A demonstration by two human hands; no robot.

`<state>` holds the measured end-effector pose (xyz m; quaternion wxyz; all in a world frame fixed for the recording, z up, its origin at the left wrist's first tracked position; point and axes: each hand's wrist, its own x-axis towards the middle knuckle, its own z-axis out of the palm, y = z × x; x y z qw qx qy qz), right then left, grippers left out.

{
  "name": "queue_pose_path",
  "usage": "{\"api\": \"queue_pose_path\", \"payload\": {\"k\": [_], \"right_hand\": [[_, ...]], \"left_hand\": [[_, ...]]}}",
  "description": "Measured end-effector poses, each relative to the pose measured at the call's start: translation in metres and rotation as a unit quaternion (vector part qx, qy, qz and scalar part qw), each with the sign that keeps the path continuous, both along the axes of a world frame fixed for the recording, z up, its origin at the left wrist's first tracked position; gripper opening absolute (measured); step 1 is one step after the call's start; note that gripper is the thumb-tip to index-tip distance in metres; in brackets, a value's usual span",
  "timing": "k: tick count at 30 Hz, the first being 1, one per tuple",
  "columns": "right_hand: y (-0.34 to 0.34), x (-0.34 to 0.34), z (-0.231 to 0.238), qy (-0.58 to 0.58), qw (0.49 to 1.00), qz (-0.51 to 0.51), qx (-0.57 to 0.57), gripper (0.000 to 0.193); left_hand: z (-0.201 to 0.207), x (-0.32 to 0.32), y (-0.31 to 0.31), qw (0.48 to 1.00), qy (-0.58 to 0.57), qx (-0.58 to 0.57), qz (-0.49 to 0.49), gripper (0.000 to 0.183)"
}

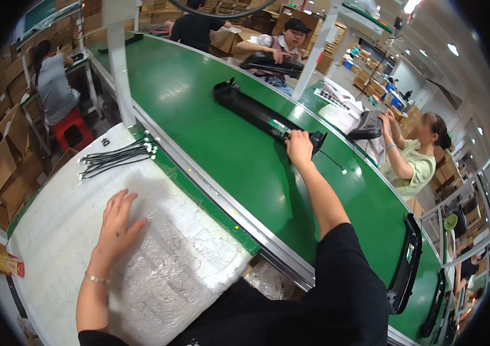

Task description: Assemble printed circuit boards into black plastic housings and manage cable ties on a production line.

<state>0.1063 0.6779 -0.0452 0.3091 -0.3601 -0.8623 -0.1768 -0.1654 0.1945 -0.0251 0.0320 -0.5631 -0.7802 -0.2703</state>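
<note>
My right hand (301,149) reaches across the green belt and grips the near right end of a long black plastic housing (248,111). A green label and a green circuit board show along that end, and a thin black lead with a white plug (344,171) trails onto the belt. My left hand (119,225), fingers apart and holding nothing, hovers over or rests on a white foam-covered worktop (181,288); I cannot tell which. Beyond it lies a bundle of black cables (118,157) with white connectors.
The green conveyor belt (199,138) has a metal rail along its near edge. More black housings (407,265) lie farther right. Opposite, one person (282,49) handles a black part and another (415,155) holds a dark grey one. A white post (119,75) stands beside the worktop.
</note>
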Motion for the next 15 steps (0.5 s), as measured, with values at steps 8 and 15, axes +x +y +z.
{"api": "queue_pose_path", "payload": {"k": [8, 15], "right_hand": [[-0.123, -0.212, 0.020, 0.089, 0.939, 0.324, -0.068, 0.031], [-0.311, -0.360, -0.021, 0.073, 0.855, 0.462, -0.222, 0.019]], "left_hand": [[-0.031, -0.030, 0.015, 0.986, 0.034, 0.041, 0.159, 0.050], [-0.044, -0.038, -0.002, 0.982, -0.058, 0.132, 0.120, 0.049]]}}
